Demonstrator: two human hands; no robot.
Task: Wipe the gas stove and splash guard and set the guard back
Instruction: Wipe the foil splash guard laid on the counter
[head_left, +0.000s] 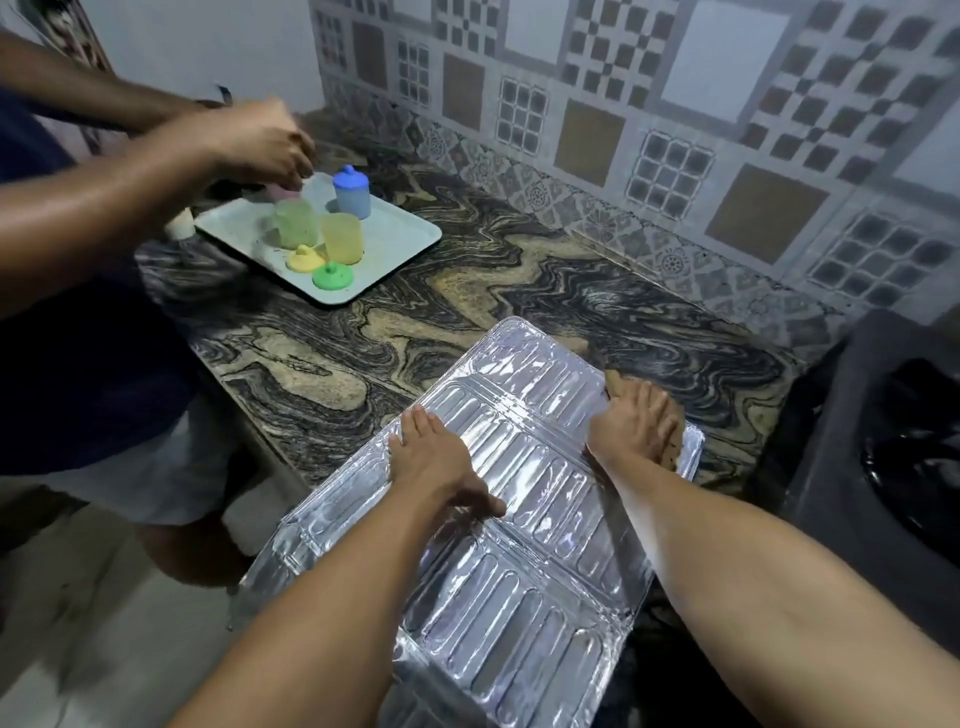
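Nearest us, the foil splash guard (519, 499) lies flat and unfolded over the front edge of the worktop (519, 291), its near panels overhanging toward us and its far end reaching about mid-depth of the marbled surface. We note our left hand (436, 467) pressed palm-down on the guard's left-middle panel, fingers flat and slightly spread, thumb out to the right. Our right hand (636, 421) sits at the guard's right edge, fingers together and pressed down on a brown cloth (670, 415); most of the cloth is hidden beneath the hand. At the worktop's right end stands the black gas stove (883, 457), only partly in frame. At the far left corner a pale tray (410, 228) carries a blue-lidded cup (352, 193), a green cup (296, 223), a yellow cup (342, 238) and two loose lids, yellow (305, 259) and green (331, 276). A second person's hand (260, 143) reaches over the tray; its grip is blurred and we cannot tell what it holds.
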